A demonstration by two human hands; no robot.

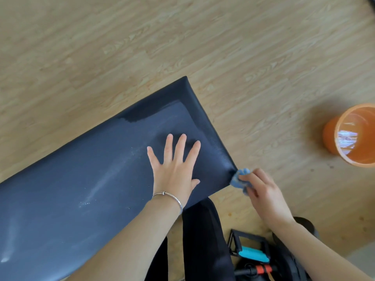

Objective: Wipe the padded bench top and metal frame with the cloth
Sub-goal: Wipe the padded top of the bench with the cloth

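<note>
Wood floor [101, 47]; hands: flat on bench top [81, 169], gripping cloth [240, 179].

bench top [97, 169]: dark navy leather-look padding, smooth w/ slight sheen, dusty pale smears. cloth [239, 178]: blue, soft, fuzzy. floor [101, 47]: light wood-grain laminate, matt. bucket [355, 134]: orange plastic, glossy inside.

You seem to be in a home workout room. Your left fingers [180, 147] lie flat on a dark padded bench top [81, 179], and beyond them stretches pale wood-look plank flooring [182, 37]. An orange bucket [329, 138] stands on that floor well right of your right fingers [257, 179]. Turquoise-padded exercise gear [253, 254] sits nearer you than those fingers.
</note>
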